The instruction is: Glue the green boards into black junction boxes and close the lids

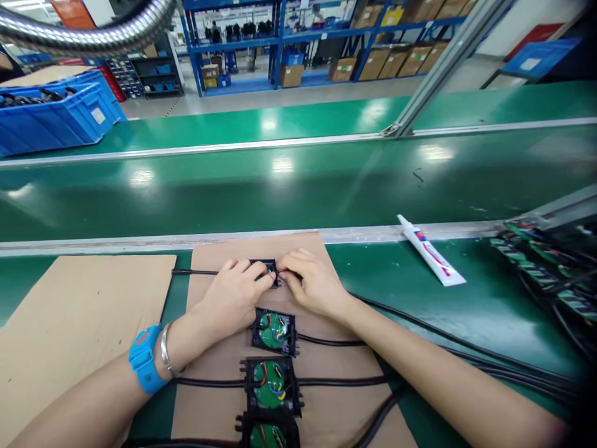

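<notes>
Both hands are at the farthest black plastic housing [264, 264], which lies on a cardboard sheet [214, 354]. My left hand [240, 289] presses its fingers on the housing's left and front, partly covering the green board inside. At the right edge, my right hand [310, 280] pinches at the black cable where it meets the housing; the exact grip is partly hidden. Nearer to me lie more open housings in a column: one housing [274, 331] just below my left hand, another housing [272, 386], and a cut-off one [268, 434]. Each shows a green circuit board with coloured wires.
A white tube [431, 252] lies at right. Black cables [466, 351] run under my right forearm. Wired circuit boards [550, 267] are heaped at far right. Another cardboard sheet [84, 311] lies left. A blue bin [56, 118] stands beyond the conveyor [224, 199]; a metal post [448, 68] rises behind.
</notes>
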Available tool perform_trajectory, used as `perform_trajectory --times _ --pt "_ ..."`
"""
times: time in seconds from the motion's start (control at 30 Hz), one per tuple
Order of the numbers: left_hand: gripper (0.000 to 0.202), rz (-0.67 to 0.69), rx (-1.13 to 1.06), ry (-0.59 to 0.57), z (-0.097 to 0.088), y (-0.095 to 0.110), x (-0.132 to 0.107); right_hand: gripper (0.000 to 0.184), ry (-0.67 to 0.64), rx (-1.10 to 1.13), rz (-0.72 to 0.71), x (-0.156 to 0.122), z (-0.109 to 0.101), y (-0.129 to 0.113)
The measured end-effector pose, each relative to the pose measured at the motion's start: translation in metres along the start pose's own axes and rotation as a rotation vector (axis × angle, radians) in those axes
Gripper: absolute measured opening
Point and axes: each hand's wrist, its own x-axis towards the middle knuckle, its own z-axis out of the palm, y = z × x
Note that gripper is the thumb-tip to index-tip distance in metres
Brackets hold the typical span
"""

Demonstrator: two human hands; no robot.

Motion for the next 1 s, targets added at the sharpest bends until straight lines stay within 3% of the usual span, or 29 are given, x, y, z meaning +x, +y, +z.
perform_trajectory --times 0.27,0.5,0.67,0.77,0.87,1.0 --pt "0.047 -0.092 -0.179 0.159 -0.002 -0.013 0.000 0.013 -0.007 -0.043 -0.023 0.008 -0.012 -0.006" --pt "0.044 0.024 0.024 0.078 0.000 -0.004 0.001 0.015 -0.006 -0.118 -0.020 0.005 -0.006 -0.006" --pt "0.043 0.040 -0.007 0.065 0.004 -0.002 0.004 0.024 -0.039 -0.170 -0.058 -0.002 0.002 0.000" --pt "0.046 -0.034 -0.160 0.139 0.001 -0.015 0.000 0.024 -0.043 -0.182 -0.072 -0.002 -0.005 0.001" --pt "0.040 -0.217 -0.322 0.249 -0.005 -0.035 -0.005 0.023 -0.002 -0.196 -0.061 0.001 -0.014 -0.009" --pt "0.015 -0.314 -0.394 0.185 -0.010 -0.053 -0.010 0.030 -0.066 -0.287 -0.022 0.012 -0.012 -0.043"
